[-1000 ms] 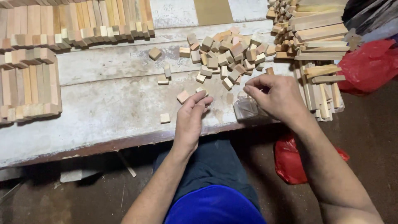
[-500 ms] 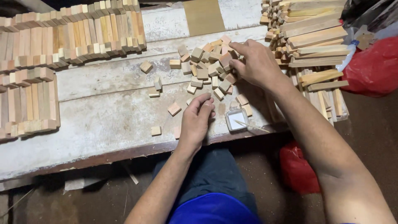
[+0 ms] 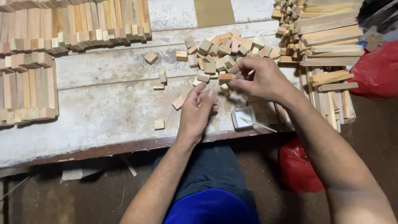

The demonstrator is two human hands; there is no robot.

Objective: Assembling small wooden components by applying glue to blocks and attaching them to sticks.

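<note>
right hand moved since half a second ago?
Yes. The right hand has drawn back from the pile of small wood blocks toward the small white tray, pinching one block.

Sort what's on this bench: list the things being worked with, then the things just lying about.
In use:
- small reddish wooden block, pinched by right hand
- left hand
- heap of small pale wooden blocks
- shallow white glue tray

Lying about:
- red plastic bags
- long wooden slats

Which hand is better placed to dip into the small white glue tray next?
Probably the right hand: it pinches a small wooden block just above the tray, with the stick lying toward its side. The left hand rests empty-looking beside it.
</note>
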